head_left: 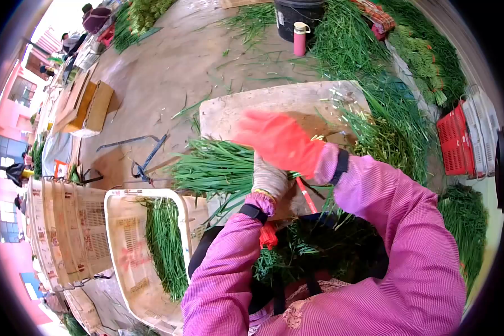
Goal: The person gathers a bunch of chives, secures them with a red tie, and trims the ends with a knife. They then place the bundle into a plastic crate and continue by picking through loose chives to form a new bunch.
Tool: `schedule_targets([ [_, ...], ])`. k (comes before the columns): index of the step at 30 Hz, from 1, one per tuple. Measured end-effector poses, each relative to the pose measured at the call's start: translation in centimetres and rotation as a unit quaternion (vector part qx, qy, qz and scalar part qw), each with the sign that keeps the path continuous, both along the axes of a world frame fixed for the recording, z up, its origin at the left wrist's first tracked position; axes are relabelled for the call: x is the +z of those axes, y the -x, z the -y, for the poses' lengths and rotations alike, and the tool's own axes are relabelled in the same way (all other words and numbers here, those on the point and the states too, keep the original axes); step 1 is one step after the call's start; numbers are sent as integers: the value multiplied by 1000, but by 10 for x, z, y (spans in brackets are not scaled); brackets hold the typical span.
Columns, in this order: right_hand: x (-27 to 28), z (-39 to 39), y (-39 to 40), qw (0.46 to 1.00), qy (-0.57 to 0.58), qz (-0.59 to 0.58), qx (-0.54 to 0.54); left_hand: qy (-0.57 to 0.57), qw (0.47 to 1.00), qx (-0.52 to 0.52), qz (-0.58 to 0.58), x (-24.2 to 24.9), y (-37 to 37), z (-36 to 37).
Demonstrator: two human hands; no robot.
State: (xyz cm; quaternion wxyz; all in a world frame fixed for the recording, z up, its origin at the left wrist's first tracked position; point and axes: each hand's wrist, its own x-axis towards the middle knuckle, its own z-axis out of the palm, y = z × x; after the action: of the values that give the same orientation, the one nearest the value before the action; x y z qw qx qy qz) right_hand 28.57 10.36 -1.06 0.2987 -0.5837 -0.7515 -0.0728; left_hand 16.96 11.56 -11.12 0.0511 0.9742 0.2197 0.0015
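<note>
My left hand [267, 178], in a pale knitted glove, is closed round a bunch of green chives [215, 168] over the board. The leaves fan out to the left, and its fingers are partly hidden beneath my other hand. My right hand [280, 140], in an orange rubber glove, lies flat across the top of the bunch with fingers stretched out to the left. Under both is a worn wooden board [229, 115]. A thin red stick-like piece [306, 196] slants down just right of my left wrist. Red bands [268, 235] hang below that wrist.
Loose chives [395, 129] are heaped at the board's right. A cream crate [131, 246] with chives stands at lower left, beside stacked crates [67, 229]. A pink thermos [300, 40] and black bucket [285, 19] stand beyond. Red crates [453, 140] are at right. Other people sit far left.
</note>
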Motion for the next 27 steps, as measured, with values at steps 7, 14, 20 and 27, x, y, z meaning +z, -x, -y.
schedule_targets([
  [7,-84,-58,69,932,6,346,109,232,954,80,173,-51,-15,-9],
  [14,21,-39,56,927,144,-324,121,181,959,130,173,-33,-1,12],
  [20,102,12,-49,839,47,-540,34,-32,995,63,72,19,2,17],
  [27,49,114,-152,948,-50,-31,-312,-54,991,81,92,17,7,27],
])
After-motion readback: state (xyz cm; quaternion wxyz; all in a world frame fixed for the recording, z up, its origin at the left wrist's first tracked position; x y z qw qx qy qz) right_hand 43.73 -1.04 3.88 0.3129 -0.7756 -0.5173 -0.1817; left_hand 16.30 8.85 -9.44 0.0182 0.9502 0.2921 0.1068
